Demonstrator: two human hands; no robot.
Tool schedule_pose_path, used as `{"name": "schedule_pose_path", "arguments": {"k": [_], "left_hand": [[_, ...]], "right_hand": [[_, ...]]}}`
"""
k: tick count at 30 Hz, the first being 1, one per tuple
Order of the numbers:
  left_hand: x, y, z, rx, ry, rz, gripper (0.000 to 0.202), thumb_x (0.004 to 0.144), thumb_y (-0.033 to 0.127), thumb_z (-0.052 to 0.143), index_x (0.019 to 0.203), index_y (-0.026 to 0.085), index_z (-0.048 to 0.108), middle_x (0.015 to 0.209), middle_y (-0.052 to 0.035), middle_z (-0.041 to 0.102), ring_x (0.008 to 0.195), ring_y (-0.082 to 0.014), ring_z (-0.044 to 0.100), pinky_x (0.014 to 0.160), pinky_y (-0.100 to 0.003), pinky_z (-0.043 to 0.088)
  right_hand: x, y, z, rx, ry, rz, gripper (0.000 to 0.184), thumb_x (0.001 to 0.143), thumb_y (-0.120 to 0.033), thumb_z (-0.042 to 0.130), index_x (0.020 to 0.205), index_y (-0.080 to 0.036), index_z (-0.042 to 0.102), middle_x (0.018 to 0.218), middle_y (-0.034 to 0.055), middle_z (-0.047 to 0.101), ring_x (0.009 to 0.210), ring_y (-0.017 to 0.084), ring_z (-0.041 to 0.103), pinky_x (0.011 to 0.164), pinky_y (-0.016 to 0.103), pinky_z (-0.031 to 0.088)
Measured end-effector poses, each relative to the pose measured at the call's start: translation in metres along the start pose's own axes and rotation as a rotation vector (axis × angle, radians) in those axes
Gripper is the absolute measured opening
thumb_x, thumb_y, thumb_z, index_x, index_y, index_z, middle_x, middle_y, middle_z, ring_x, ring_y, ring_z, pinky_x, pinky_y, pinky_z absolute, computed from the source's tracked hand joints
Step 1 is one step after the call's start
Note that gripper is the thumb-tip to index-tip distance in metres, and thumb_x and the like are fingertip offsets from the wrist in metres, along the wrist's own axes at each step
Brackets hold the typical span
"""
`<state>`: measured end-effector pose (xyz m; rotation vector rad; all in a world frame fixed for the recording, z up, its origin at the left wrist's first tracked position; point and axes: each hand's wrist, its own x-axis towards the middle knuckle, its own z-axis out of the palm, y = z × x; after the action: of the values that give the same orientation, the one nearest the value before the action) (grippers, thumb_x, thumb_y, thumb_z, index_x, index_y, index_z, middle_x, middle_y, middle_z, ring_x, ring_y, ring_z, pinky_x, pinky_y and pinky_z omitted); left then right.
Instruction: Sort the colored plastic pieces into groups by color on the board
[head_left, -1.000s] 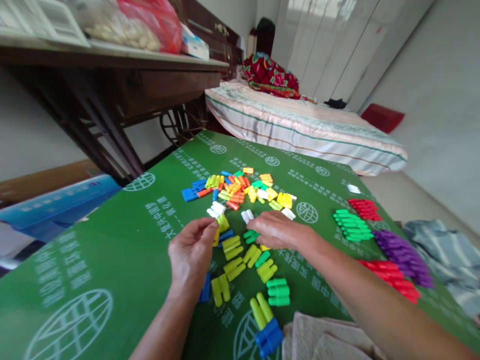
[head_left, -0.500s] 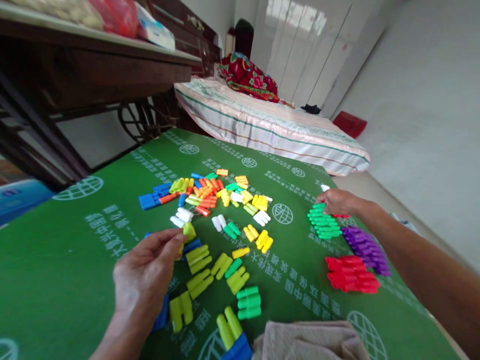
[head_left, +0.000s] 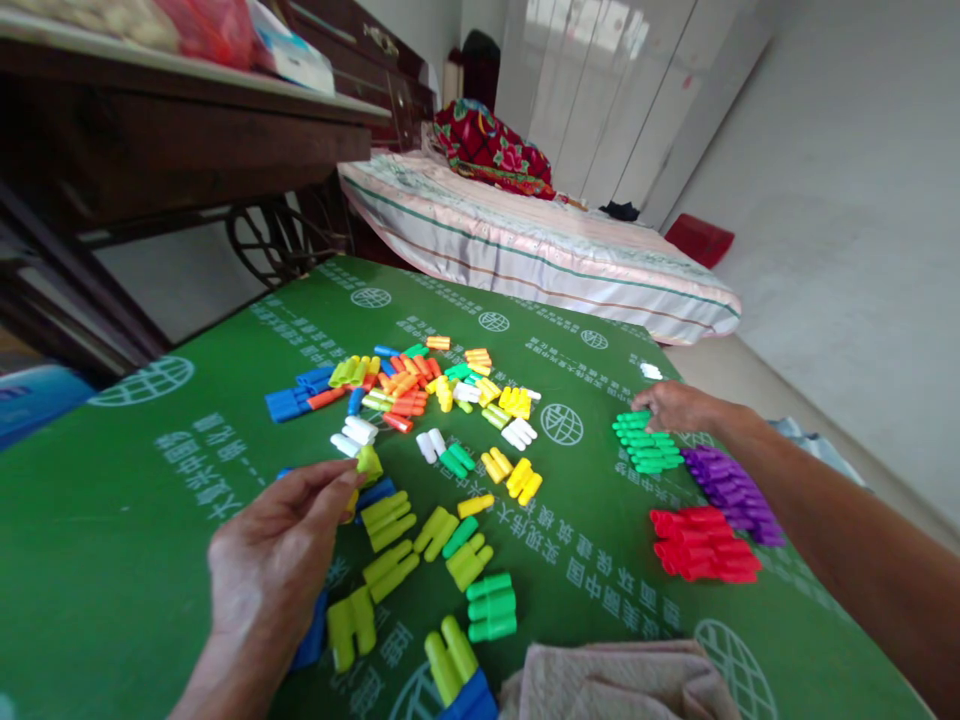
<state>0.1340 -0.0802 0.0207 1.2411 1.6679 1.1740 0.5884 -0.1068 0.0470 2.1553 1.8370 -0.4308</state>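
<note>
My left hand (head_left: 281,555) pinches a yellow-green bullet-shaped building block (head_left: 368,464) between thumb and fingers, above the left part of the green board (head_left: 240,390). Just past those fingers lie a blue block (head_left: 377,492) and several yellow-green blocks (head_left: 388,520). On the right, my right hand (head_left: 675,408) has its fingers closed at the far end of a row of green blocks (head_left: 649,445). Its fingertips touch the endmost green piece; their grip is partly hidden. Purple blocks (head_left: 731,492) and red blocks (head_left: 705,545) lie grouped near my right forearm.
Mixed orange, yellow, white and blue blocks (head_left: 409,385) are scattered mid-board. White blocks (head_left: 651,371) lie beyond my right hand. A folded beige cloth (head_left: 622,680) rests at the near edge. A dark wooden table (head_left: 187,150) and a bed (head_left: 525,235) stand beyond.
The view has shifted slightly, so the board's contents sit a little further left. My right hand has moved slightly, uncovering more of the white blocks. My left hand keeps its pinch.
</note>
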Motion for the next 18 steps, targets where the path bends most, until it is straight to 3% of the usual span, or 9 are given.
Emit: {"name": "schedule_pose_path", "arguments": {"k": [18], "left_hand": [[0.0014,-0.0024,-0.0001,0.013,-0.010,-0.010,0.029,0.058,0.043,0.067,0.080,0.026,0.071,0.073,0.0035,0.070,0.066,-0.0159,0.060,0.063,-0.026,0.043]], "right_hand": [[-0.0001,-0.0008,0.0012,0.108,-0.052,0.061,0.044,0.070,-0.022,0.064,0.114,-0.016,0.063,0.072,0.0042,0.066,0.064,0.019,0.062,0.056,0.026,0.045]]}}
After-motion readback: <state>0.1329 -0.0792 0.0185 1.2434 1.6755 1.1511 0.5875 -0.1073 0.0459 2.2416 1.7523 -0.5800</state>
